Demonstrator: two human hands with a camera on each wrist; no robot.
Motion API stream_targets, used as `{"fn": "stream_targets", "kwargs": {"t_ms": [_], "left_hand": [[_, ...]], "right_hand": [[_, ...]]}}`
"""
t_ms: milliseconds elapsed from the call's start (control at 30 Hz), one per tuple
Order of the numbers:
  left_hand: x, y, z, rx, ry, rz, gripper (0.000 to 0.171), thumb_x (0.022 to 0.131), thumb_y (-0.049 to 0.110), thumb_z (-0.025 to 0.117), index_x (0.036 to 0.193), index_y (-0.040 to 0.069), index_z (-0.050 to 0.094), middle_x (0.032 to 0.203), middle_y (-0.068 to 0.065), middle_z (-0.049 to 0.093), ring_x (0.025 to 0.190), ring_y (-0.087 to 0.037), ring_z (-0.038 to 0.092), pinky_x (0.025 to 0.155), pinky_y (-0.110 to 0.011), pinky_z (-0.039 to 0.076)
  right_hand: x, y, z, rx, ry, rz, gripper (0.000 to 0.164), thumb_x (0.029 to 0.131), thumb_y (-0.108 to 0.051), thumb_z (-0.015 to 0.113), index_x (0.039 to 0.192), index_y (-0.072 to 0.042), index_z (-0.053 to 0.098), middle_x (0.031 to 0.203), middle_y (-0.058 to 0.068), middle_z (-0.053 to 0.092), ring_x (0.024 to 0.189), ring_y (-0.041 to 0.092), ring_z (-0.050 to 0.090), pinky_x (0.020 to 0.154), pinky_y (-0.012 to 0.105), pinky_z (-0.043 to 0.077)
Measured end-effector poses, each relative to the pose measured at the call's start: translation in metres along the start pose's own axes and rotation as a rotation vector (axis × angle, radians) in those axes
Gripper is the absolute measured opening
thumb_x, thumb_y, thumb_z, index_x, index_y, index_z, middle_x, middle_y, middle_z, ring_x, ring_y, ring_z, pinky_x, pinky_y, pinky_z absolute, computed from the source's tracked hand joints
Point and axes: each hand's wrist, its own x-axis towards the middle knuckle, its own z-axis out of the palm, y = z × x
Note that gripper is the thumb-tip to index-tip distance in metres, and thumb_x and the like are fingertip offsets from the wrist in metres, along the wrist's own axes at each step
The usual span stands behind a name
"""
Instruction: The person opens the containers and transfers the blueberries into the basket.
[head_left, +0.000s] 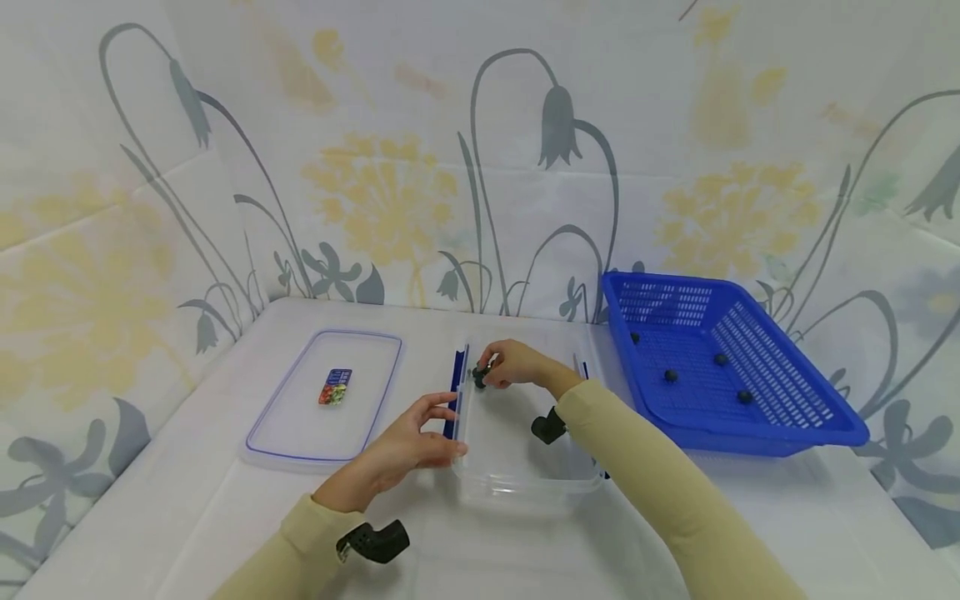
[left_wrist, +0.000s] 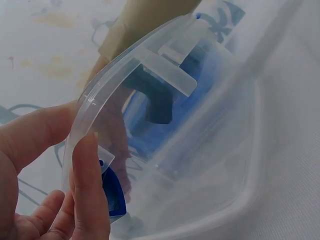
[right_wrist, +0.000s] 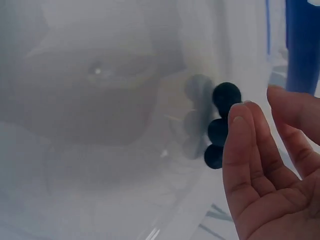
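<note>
Clear plastic makes up the container (head_left: 525,482) standing mid-table, with a blue latch (head_left: 457,372) on its left side. The left hand (head_left: 397,447) holds the container's left rim, its grip closed around the edge by thumb and fingers. The right hand (head_left: 519,364) reaches inside, to the far left part, with its fingertips right against three dark balls (right_wrist: 218,131) lined up along the wall; whether its grip pinches one cannot be told.

To the right on the white table (head_left: 517,562) sits a blue basket (head_left: 750,439), four more dark balls (head_left: 671,376) spread over its bottom. To the left lies a clear lid (head_left: 296,435) with blue edging and a colourful label (head_left: 335,387). A flowered cloth (head_left: 420,92) hangs at the far side.
</note>
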Motion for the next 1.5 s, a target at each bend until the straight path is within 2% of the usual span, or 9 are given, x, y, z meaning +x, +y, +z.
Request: {"fn": "stream_targets", "kwargs": {"t_ms": [267, 500, 700, 900, 1100, 1267, 1500], "left_hand": [[0.000, 0.003, -0.001, 0.005, -0.012, 0.015, 0.071, 0.082, 0.004, 0.070, 0.141, 0.010, 0.031, 0.127, -0.013, 0.038, 0.080, -0.016, 0.059, 0.079, -0.034, 0.053], [0.001, 0.005, -0.001, 0.001, -0.011, 0.022, 0.071, 0.081, 0.005, 0.071, 0.140, 0.010, 0.032, 0.126, -0.013, 0.038, 0.079, -0.016, 0.058, 0.079, -0.035, 0.053], [0.002, 0.005, 0.000, 0.002, -0.007, 0.015, 0.072, 0.080, 0.005, 0.072, 0.140, 0.010, 0.033, 0.126, -0.013, 0.038, 0.080, -0.016, 0.057, 0.079, -0.034, 0.053], [0.003, 0.004, 0.001, 0.012, 0.028, -0.007, 0.071, 0.079, 0.003, 0.072, 0.139, 0.012, 0.035, 0.125, -0.013, 0.039, 0.083, -0.019, 0.059, 0.079, -0.035, 0.053], [0.004, 0.000, 0.001, 0.007, 0.048, -0.014, 0.072, 0.078, 0.004, 0.074, 0.139, 0.012, 0.037, 0.125, -0.013, 0.040, 0.084, -0.019, 0.058, 0.078, -0.035, 0.053], [0.003, -0.004, 0.000, -0.002, 0.033, -0.011, 0.074, 0.076, 0.006, 0.076, 0.138, 0.012, 0.036, 0.126, -0.012, 0.040, 0.081, -0.018, 0.057, 0.077, -0.034, 0.053], [0.002, -0.005, 0.000, 0.001, 0.024, 0.009, 0.074, 0.076, 0.007, 0.076, 0.138, 0.011, 0.036, 0.125, -0.012, 0.040, 0.079, -0.018, 0.059, 0.078, -0.035, 0.053]], "right_hand": [[-0.001, 0.001, 0.007, -0.205, -0.016, 0.057, 0.029, 0.080, -0.003, 0.067, 0.109, -0.007, 0.061, 0.077, 0.004, 0.057, 0.066, 0.014, 0.052, 0.060, 0.023, 0.045], [-0.002, -0.003, 0.007, -0.207, -0.058, 0.059, 0.024, 0.078, -0.001, 0.070, 0.100, -0.006, 0.061, 0.072, 0.004, 0.056, 0.062, 0.014, 0.051, 0.056, 0.022, 0.045], [-0.005, -0.008, -0.003, -0.143, -0.023, -0.043, 0.023, 0.078, 0.000, 0.069, 0.100, -0.004, 0.061, 0.077, 0.006, 0.060, 0.067, 0.015, 0.057, 0.064, 0.026, 0.051], [-0.021, -0.015, -0.025, -0.049, 0.024, -0.107, 0.025, 0.081, -0.004, 0.068, 0.105, -0.005, 0.059, 0.081, 0.007, 0.063, 0.078, 0.026, 0.061, 0.075, 0.038, 0.052], [-0.049, -0.016, -0.059, -0.036, 0.090, -0.136, 0.027, 0.084, -0.008, 0.067, 0.109, -0.005, 0.056, 0.084, 0.011, 0.062, 0.080, 0.026, 0.059, 0.074, 0.034, 0.050], [-0.075, -0.005, -0.086, -0.064, 0.143, -0.128, 0.029, 0.086, -0.011, 0.066, 0.111, -0.005, 0.055, 0.089, 0.014, 0.062, 0.080, 0.025, 0.058, 0.074, 0.034, 0.048], [-0.104, 0.019, -0.119, -0.086, 0.228, -0.135, 0.028, 0.085, -0.010, 0.066, 0.111, -0.003, 0.055, 0.089, 0.010, 0.062, 0.082, 0.025, 0.057, 0.075, 0.038, 0.046]]}}
